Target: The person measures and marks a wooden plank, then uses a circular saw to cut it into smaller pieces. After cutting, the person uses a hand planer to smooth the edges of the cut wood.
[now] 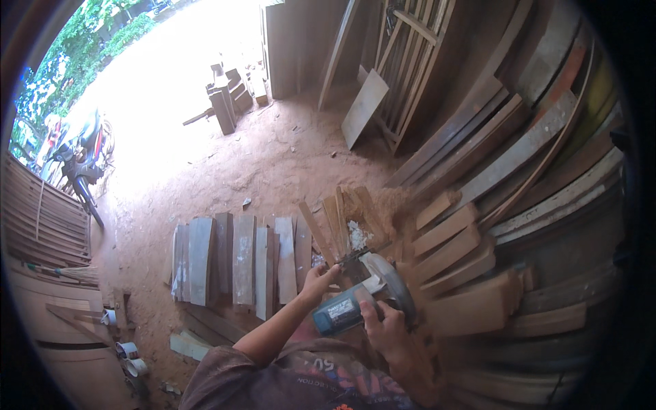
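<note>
As right fingers (371,318) grip the saw (345,309) | left fingers (333,272) flank its front | hold unclear

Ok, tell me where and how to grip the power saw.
Best grip the saw at its near end, beside the curved guard, coming from the near right, where the right hand sits; the blue housing juts left, likely too bulky to wrap.
</note>
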The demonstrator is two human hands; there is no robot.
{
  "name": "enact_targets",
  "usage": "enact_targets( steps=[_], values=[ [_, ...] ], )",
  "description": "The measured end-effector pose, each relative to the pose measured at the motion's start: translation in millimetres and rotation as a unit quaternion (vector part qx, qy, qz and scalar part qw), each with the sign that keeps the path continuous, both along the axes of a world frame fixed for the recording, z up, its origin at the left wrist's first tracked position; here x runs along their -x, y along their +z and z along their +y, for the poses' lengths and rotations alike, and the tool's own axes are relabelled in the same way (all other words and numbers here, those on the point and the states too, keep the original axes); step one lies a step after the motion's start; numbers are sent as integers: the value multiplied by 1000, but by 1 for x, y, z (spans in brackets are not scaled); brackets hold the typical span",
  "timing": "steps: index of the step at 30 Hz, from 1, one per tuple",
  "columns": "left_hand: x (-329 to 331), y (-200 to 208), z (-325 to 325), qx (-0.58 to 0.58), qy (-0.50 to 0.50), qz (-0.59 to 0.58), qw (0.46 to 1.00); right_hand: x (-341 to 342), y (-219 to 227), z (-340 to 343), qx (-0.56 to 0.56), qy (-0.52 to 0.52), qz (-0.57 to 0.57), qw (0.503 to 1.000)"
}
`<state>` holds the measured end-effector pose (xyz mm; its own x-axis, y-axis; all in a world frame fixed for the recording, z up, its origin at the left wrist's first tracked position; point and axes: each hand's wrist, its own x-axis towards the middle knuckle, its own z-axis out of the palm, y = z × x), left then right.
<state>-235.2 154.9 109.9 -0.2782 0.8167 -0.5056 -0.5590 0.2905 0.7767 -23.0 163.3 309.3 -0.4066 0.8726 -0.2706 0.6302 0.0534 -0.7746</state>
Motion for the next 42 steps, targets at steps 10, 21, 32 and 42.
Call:
enact_targets(
  steps=[10, 21, 32, 42],
  values=[
    [-2, 16, -4, 5, 22, 15, 1000, -1, 3, -4, -24, 23, 21, 999],
    [-1, 29, -10, -8, 10, 18, 1000, 2, 8, -9, -64, 24, 52, 996],
    [-2, 36, -16, -4, 7, 20, 1000, 5, 29, -22, -80, 21, 85, 993],
    [-2, 42, -15, -1, 21, 50, 999, 8, 34, -21, -107, 35, 97, 989]
  ],
)
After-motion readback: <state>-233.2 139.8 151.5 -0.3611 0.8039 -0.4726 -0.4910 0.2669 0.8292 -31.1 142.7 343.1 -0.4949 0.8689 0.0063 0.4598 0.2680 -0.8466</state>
